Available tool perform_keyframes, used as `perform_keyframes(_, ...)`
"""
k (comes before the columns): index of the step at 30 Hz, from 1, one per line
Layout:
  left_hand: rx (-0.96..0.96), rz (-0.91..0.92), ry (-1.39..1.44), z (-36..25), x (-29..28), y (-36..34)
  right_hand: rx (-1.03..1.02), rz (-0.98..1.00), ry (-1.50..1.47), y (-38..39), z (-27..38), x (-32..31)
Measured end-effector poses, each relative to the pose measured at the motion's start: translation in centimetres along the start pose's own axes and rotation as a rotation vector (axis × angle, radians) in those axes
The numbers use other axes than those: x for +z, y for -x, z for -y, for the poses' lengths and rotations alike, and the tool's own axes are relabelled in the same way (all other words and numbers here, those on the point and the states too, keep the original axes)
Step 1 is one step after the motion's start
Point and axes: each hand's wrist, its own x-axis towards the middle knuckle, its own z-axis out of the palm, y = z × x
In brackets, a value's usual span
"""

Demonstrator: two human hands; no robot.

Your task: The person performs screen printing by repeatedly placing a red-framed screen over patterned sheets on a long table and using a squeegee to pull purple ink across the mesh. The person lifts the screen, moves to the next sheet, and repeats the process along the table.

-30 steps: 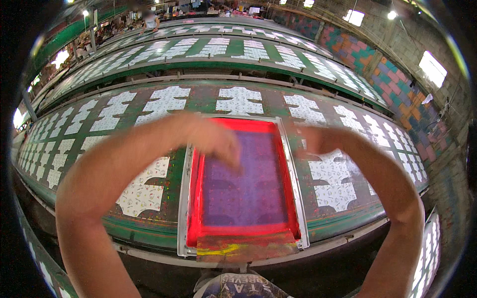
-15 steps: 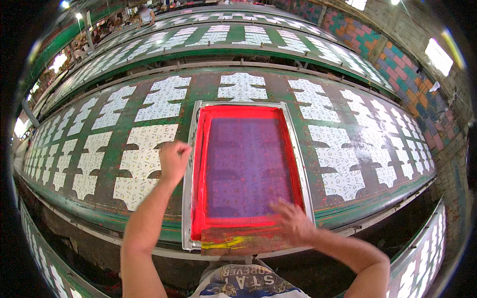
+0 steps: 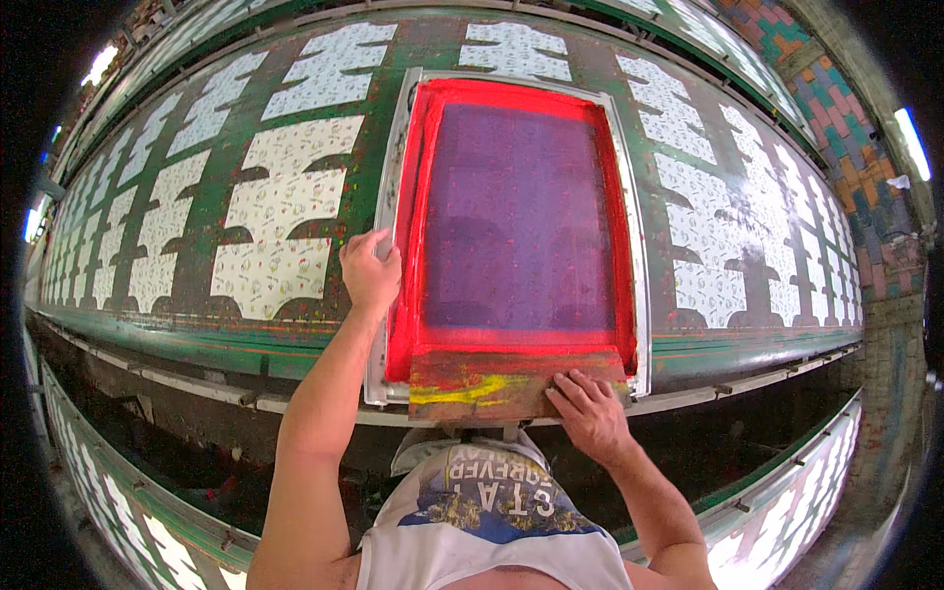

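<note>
A silver-framed printing screen (image 3: 521, 211) with a red border and purple mesh lies on the long green table (image 3: 177, 339). My left hand (image 3: 371, 264) has its fingers curled at the frame's left side, holding it. My right hand (image 3: 590, 408) rests flat, fingers apart, on a paint-stained board (image 3: 462, 391) along the screen's near edge, streaked with yellow and red. White patterned fabric pieces (image 3: 275, 251) lie in rows on both sides of the screen.
More long tables with fabric pieces run beyond this one and behind me, the near one at the lower right (image 3: 787, 492) and lower left. A metal rail (image 3: 197, 383) follows the near edge. A multicoloured block wall (image 3: 836, 118) stands at the right.
The view has tipped downward. Both arms swept down from over the screen; my left hand moved onto the frame's left side and my right hand settled on the board.
</note>
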Motion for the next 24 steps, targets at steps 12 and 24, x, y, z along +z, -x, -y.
perform_keyframes(12, 0.007, -0.001, -0.012, -0.7, -0.3, -0.1, 0.087, 0.07, -0.011, -9.8, 5.0, -3.6)
perform_keyframes(24, 0.056, -0.043, -0.009, -0.8, -0.2, -0.2, 0.223, 0.128, -0.055, -8.3, 7.0, -4.0)
